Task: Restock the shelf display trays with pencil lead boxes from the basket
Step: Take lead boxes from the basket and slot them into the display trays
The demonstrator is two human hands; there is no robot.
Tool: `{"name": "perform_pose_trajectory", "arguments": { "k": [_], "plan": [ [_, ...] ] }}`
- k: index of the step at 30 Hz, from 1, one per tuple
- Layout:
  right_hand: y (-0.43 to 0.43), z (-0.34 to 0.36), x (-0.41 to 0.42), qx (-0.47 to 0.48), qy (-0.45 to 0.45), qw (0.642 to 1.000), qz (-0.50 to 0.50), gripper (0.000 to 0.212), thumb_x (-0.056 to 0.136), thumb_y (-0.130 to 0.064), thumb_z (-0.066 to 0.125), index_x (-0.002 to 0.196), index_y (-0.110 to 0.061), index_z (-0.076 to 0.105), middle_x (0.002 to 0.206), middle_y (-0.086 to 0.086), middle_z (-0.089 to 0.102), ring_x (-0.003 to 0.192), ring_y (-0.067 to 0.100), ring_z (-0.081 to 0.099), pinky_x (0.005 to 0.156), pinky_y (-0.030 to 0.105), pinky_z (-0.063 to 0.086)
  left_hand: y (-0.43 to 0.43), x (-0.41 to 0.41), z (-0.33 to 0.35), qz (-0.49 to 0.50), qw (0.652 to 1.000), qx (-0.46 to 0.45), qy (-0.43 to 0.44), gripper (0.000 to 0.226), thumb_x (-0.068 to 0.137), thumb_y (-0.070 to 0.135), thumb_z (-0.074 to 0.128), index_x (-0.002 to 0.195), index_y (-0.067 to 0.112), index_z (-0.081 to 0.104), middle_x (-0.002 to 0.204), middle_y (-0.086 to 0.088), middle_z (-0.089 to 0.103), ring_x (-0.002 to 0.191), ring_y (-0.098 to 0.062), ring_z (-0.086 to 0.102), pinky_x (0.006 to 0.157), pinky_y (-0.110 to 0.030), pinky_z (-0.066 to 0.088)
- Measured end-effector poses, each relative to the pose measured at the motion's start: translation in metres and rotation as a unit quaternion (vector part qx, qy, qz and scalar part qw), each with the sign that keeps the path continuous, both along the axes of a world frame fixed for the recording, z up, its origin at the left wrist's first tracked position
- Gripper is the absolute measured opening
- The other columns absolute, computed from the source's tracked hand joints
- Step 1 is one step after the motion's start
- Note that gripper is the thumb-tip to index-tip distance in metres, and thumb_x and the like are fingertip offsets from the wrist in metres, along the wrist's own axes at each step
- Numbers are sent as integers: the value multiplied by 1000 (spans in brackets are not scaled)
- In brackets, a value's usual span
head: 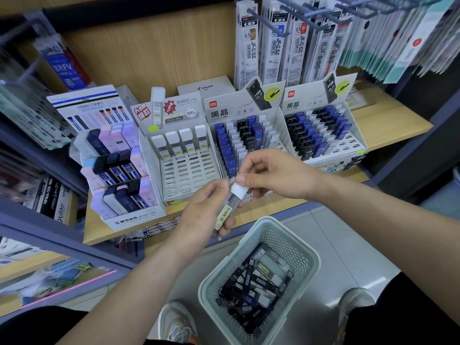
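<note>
Lead box (232, 200): clear, white cap, probably barcoded.

The lead box (236, 195) you hold is smoky clear, with a white cap and a yellow barcode label. At six o'clock the basket (308, 255) is pale grey-green, patterned with small holes, and its boxes (256, 287) are mostly black and white. At twelve o'clock the slotted tray (191, 175) is white; at one o'clock, the cases (249, 140) run in rows of blue, white and black.

Head-worn, close, down over basket (302, 241), shelf (388, 128)
</note>
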State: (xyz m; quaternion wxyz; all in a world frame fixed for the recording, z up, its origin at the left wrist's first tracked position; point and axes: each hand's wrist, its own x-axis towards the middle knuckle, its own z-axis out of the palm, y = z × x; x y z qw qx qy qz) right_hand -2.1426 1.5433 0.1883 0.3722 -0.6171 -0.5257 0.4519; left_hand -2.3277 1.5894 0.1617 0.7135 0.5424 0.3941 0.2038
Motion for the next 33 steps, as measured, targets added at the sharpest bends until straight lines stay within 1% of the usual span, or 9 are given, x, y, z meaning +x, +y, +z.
{"name": "perform_pose_trajectory", "arguments": {
  "k": [5, 8, 11, 13, 16, 20, 21, 26, 33],
  "plan": [
    [2, -4, 0, -28, 10, 999, -14, 18, 99, -22, 59, 95, -5, 59, 82, 16, 71, 67, 25, 68, 69, 41, 59, 1, 1, 0, -4, 999, 43, 32, 24, 104, 33, 46, 105, 18, 64, 75, -3, 69, 42, -16, 49, 38, -22, 35],
    [2, -2, 2, -21, 38, 999, -29, 14, 100, -16, 57, 97, -2, 54, 77, 13, 70, 63, 26, 67, 62, 38, 58, 2, 0, -1, -5, 996, 66, 62, 22, 103, 35, 48, 109, 22, 65, 76, -2, 68, 43, -15, 49, 38, -19, 32],
    [1, 3, 6, -6, 75, 997, -33, 5, 98, -6, 58, 94, -4, 56, 81, 15, 71, 71, 27, 69, 72, 39, 59, 3, 0, 2, -2, 997, 49, 59, 20, 101, 34, 52, 109, 21, 66, 78, -2, 66, 45, -14, 45, 37, -17, 28],
    [1, 6, 7, -5, 96, 995, -33, 9, 96, 2, 56, 90, -4, 57, 95, 24, 70, 78, 28, 69, 80, 40, 60, 2, 1, 4, -8, 997, 55, 58, 17, 99, 33, 58, 106, 20, 66, 77, -1, 64, 48, -13, 42, 37, -16, 30],
    [0, 3, 9, 4, 110, 993, -38, 19, 90, 11, 54, 83, -5, 60, 104, 22, 70, 85, 26, 69, 86, 40, 59, 1, 2, 4, -15, 994, 91, 62, 14, 92, 26, 69, 104, 21, 65, 69, 3, 56, 49, -12, 40, 40, -16, 33],
    [-6, -1, 15, 24, 118, 991, -53, 12, 85, 6, 70, 92, -3, 68, 109, 24, 68, 92, 27, 68, 89, 40, 58, 1, 6, 1, -18, 991, 122, 61, 18, 88, 25, 74, 104, 24, 65, 57, 10, 47, 49, -11, 40, 43, -18, 35],
    [-8, -2, 17, 24, 124, 990, -58, 17, 83, 4, 73, 98, -3, 69, 110, 24, 68, 91, 26, 68, 88, 40, 58, 0, 7, 0, -21, 990, 124, 58, 18, 89, 25, 74, 105, 23, 65, 57, 10, 47, 49, -11, 40, 43, -18, 35],
    [-16, -2, 24, 16, 143, 983, -111, 43, 79, 10, 74, 117, -9, 66, 95, 13, 73, 83, 23, 71, 78, 32, 58, -2, 16, -5, -42, 986, 143, 70, 17, 92, 29, 70, 107, 24, 65, 61, 9, 52, 52, -10, 45, 49, -21, 39],
    [-34, 2, 36, 34, 143, 976, -163, 27, 80, 7, 75, 100, -11, 70, 87, 4, 73, 77, 18, 68, 78, 38, 59, -11, 37, 3, -54, 991, 85, 92, 13, 101, 17, 54, 111, 19, 61, 81, 2, 59, 40, 4, 47, 38, -10, 29]
  ]
}}
